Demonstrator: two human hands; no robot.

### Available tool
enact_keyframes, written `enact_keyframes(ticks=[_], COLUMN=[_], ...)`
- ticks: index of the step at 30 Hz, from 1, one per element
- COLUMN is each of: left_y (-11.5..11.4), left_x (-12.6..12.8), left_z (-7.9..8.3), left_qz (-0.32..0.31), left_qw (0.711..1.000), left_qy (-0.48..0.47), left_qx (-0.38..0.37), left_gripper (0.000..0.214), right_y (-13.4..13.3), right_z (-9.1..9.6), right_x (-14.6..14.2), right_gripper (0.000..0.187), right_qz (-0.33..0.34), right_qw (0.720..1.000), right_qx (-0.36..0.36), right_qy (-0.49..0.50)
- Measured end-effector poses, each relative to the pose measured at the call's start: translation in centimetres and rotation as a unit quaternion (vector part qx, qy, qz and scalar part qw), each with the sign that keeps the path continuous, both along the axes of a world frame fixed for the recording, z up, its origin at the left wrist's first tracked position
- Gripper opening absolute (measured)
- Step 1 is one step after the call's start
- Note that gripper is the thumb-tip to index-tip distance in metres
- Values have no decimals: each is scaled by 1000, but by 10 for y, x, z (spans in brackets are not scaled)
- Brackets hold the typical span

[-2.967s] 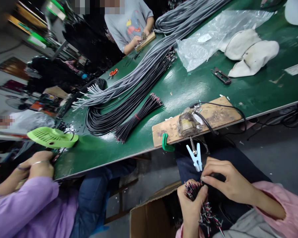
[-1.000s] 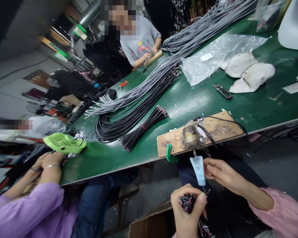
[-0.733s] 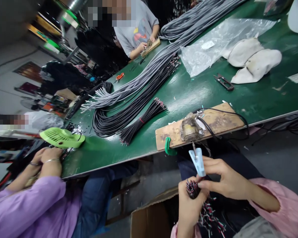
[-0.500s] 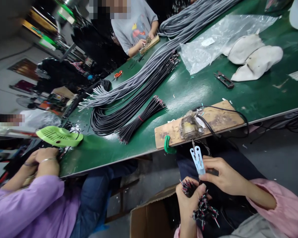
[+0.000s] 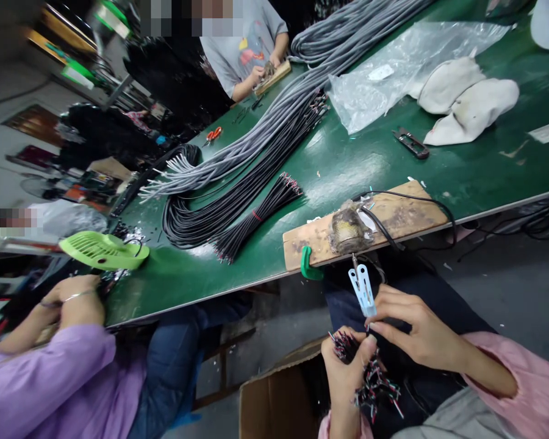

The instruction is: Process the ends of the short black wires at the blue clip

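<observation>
My left hand point(image 5: 345, 372) is wrapped round a bundle of thin black cables point(image 5: 377, 387), whose stripped ends show red, white and green wires. Just above it, the thumb and forefinger of my right hand point(image 5: 414, 329) are pinched together at what looks like a single cable end; the fingers partly hide it. Right above those fingertips is a light blue plastic clip point(image 5: 362, 291), set on a thin metal tip. That tip sticks out from a grimy, roundish device point(image 5: 348, 228) fixed on a wooden board point(image 5: 405, 210) at the table edge.
A green clamp point(image 5: 307, 265) grips the board. On the green table point(image 5: 201, 277) lie black cables point(image 5: 201, 222), grey cables point(image 5: 274, 116), thread snips point(image 5: 412, 144), white gloves point(image 5: 476, 107) and a green fan point(image 5: 103, 250). A cardboard box point(image 5: 274, 405) stands below. Co-workers sit left and across.
My right fingertips have slid slightly down, off the lower end of the blue clip. My left hand keeps the cable bundle. The whole view has shifted a little.
</observation>
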State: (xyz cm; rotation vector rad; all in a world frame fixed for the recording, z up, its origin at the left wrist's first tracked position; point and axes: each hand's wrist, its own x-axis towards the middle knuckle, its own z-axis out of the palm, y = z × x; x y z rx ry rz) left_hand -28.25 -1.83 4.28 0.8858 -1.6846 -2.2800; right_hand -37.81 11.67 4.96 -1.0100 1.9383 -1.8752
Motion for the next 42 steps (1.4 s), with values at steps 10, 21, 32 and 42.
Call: enact_keyframes(ticks=[10,21,32,42], left_y=[-9,-8,-6,0], left_x=[0,-30,-30,-11], left_z=[21,43,41,33], left_qz=[-64,-51,-50,-28], left_qw=[989,975,983,997], left_qy=[121,163,132,18], left_qx=[-57,-143,-115,-64], left_gripper=[9,7,18,32], right_y=[-13,-43,-40,-5], right_z=[-6,30,4,-16], right_x=[-16,-33,-32,-25], right_gripper=[42,48,56,30], right_qz=[109,71,80,17], right_qw=[930,863,818,948], right_qx=[-106,-243,-292,-82], right_qy=[-334,-438,-489,-306])
